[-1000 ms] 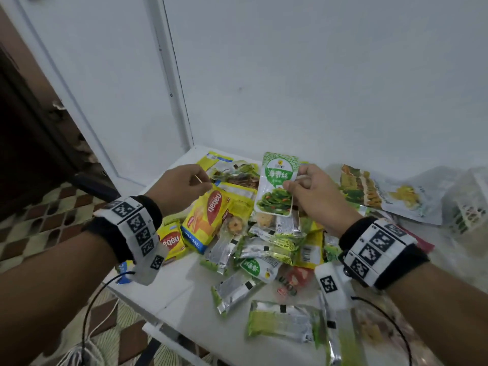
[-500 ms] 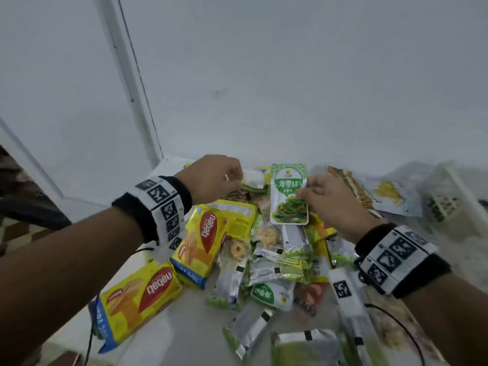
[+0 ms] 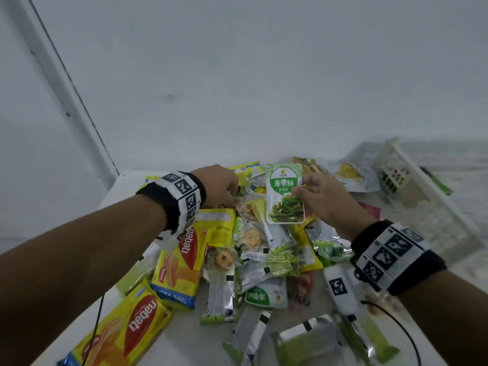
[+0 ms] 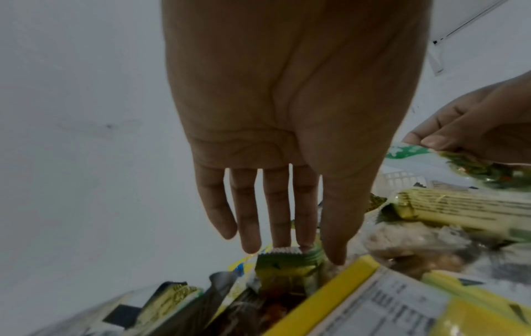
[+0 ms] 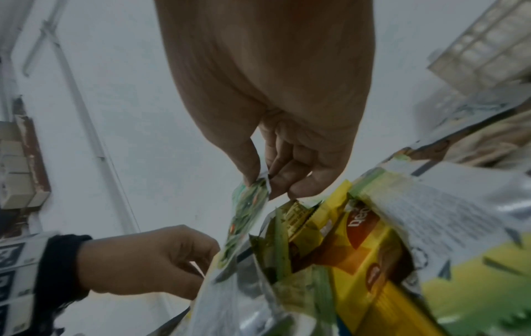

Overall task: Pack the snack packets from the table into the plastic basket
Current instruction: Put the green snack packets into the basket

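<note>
Pinching a green packet (image 3: 284,194) by its edge between thumb and fingers, the right hand (image 3: 326,200) holds it upright above the pile (image 3: 253,254). Right of the pile stands the basket (image 3: 412,180). The left hand (image 3: 220,184), fingers extended, touches packets at the pile's far side.

Dim, flat, bluish light; soft focus, motion blur, edges bowed wide.
</note>
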Available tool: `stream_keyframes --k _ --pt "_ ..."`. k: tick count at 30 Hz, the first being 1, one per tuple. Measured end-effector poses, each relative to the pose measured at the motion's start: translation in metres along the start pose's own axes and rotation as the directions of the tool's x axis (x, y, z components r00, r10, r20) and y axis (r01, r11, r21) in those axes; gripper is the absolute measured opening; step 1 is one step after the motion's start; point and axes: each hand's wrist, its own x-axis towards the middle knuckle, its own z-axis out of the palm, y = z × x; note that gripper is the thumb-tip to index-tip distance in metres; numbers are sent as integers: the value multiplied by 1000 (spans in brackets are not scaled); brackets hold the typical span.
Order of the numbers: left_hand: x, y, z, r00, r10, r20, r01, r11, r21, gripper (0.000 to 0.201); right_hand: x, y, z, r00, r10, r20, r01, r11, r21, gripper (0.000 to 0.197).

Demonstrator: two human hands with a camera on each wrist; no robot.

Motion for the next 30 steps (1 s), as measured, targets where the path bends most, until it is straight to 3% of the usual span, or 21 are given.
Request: stream_keyframes --k 3,7,11,15,18,21,25,28,30 --pt "-5 1 -6 1000 12 -2 -12 1000 -22 26 2 8 -9 1000 19 -19 -19 1000 16 4" --pt "-8 16 -11 994 107 -28 -111 981 -161 37 3 14 -18 999 37 -19 -35 996 81 5" --pt "-9 37 -8 980 192 47 -173 948 -267 41 5 21 -27 999 44 -10 -42 994 105 5" --pt "-9 37 -2 981 191 43 -168 934 -316 38 5 22 -33 999 37 -8 -35 989 144 9" --pt "-11 37 -6 986 158 -47 -165 932 -322 40 4 19 -36 1000 0 21 -4 981 192 9" --pt "-13 50 -20 985 84 -149 -153 818 -554 43 3 11 -33 997 -45 65 28 970 243 9" --pt "-10 66 -24 970 13 -242 -203 590 -781 21 3 5 -30 992 -86 96 59 964 260 11" --pt "-9 68 -20 962 -12 -274 -219 565 -795 13 2 10 -34 988 -118 103 98 977 188 20" --pt "-12 66 -18 957 -26 -288 -219 584 -782 14 1 16 -41 988 -127 84 129 992 -11 20"
